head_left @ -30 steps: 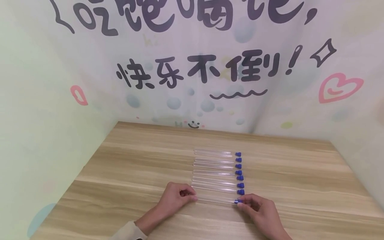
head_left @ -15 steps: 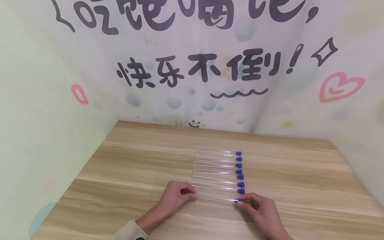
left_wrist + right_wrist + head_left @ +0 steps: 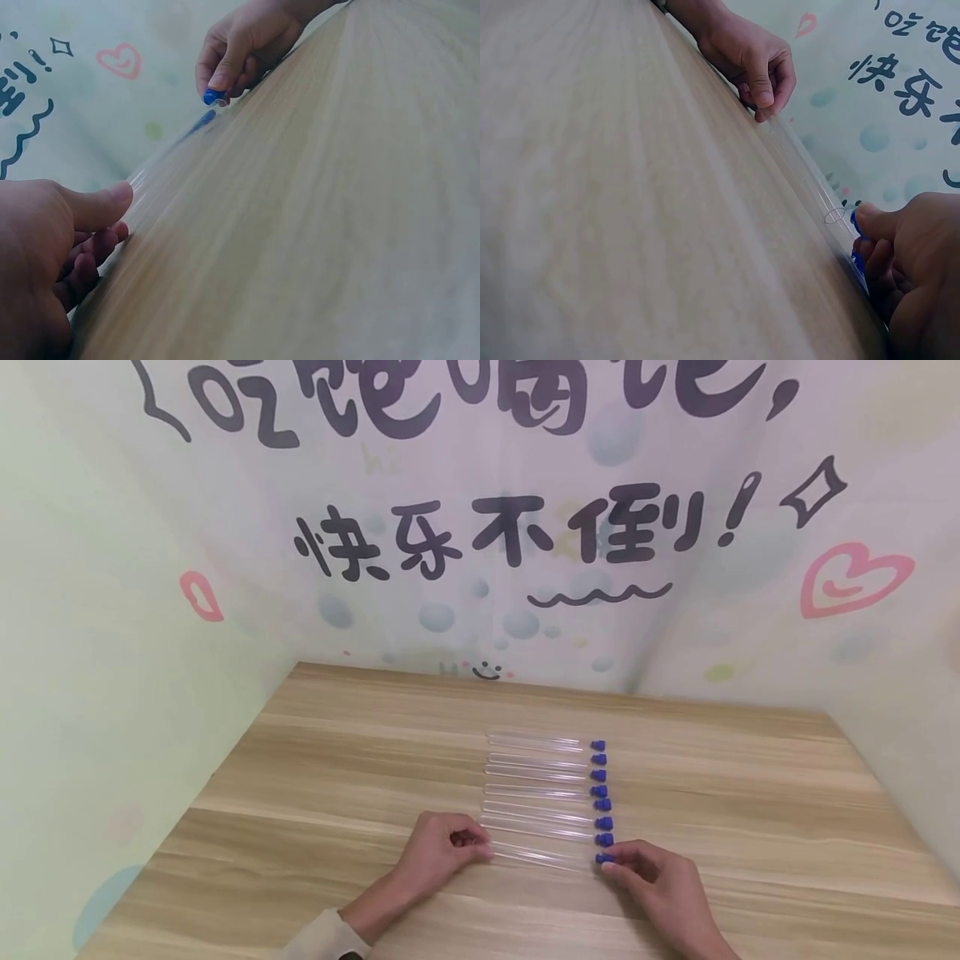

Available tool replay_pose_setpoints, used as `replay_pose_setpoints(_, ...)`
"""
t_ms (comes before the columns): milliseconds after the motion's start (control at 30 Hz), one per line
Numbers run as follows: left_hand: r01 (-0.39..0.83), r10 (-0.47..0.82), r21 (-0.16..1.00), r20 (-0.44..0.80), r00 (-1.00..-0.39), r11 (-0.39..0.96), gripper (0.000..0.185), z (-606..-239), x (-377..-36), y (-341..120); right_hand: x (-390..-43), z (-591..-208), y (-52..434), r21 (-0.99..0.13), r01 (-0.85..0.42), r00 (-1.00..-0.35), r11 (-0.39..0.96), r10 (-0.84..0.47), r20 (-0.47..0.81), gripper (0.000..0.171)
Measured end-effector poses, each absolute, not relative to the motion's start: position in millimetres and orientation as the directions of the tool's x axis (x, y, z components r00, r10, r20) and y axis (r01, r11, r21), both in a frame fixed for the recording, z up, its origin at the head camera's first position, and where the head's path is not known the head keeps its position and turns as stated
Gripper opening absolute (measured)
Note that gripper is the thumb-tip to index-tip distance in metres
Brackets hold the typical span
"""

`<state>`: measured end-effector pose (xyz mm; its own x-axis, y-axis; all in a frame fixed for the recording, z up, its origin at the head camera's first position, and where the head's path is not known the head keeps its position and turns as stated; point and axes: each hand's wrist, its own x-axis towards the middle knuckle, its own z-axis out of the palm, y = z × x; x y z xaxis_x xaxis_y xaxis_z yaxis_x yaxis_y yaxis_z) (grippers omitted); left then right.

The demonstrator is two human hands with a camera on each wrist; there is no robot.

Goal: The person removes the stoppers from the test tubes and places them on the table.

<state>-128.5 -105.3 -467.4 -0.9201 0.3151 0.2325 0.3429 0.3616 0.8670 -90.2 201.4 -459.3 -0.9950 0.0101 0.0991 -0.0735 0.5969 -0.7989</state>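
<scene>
In the head view my left hand (image 3: 442, 847) pinches the rounded end of the nearest clear test tube (image 3: 536, 857), which lies crosswise low over the table. My right hand (image 3: 663, 889) holds a blue stopper (image 3: 603, 858) between thumb and fingertips, just right of the tube's mouth. A small gap separates the two. The right wrist view shows the tube's open rim (image 3: 834, 216) facing the stopper, which is partly covered by the fingers. From the left wrist the blue stopper (image 3: 214, 97) appears at the right hand's fingertips.
Several more clear test tubes (image 3: 536, 792) lie in a row beyond the hands, each with a blue stopper (image 3: 602, 805) off its right end. The wooden table (image 3: 337, 752) ends at a printed curtain (image 3: 420, 635) behind and pale walls at the sides.
The right hand has moved slightly right, drawing the blue stopper away from the tube's mouth, where it sat before. The left hand keeps its place on the tube.
</scene>
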Motion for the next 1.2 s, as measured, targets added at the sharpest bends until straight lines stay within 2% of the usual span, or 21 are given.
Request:
replay_pose_setpoints(267, 0.393, 0.335, 0.845, 0.275, -0.901, 0.363, 0.015, -468.7, -130.5, -104.8, -91.1, -467.5, 205.1, -0.788, -0.271, -0.959, 0.553, -0.082, 0.272, 0.024)
replay_pose_setpoints(400, 0.404, 0.337, 0.834, 0.283, -0.898, 0.376, 0.017, -469.8, -130.8, -104.7, -90.3, -470.8, 208.8, -0.751, -0.310, -0.944, 0.584, -0.096, 0.315, 0.025)
replay_pose_setpoints(900, 0.389, 0.356, 0.834, 0.253, -0.900, 0.392, 0.019, -470.6, -136.2, -109.0, -91.7, -471.3, 206.5, -0.741, -0.289, -0.952, 0.606, -0.101, 0.289, 0.031)
replay_pose_setpoints(1200, 0.345, 0.346, 0.868, 0.221, -0.912, 0.357, 0.024, -472.3, -140.6, -109.4, -96.6, -469.9, 210.5, -0.771, -0.220, -0.973, 0.597, -0.079, 0.217, 0.031)
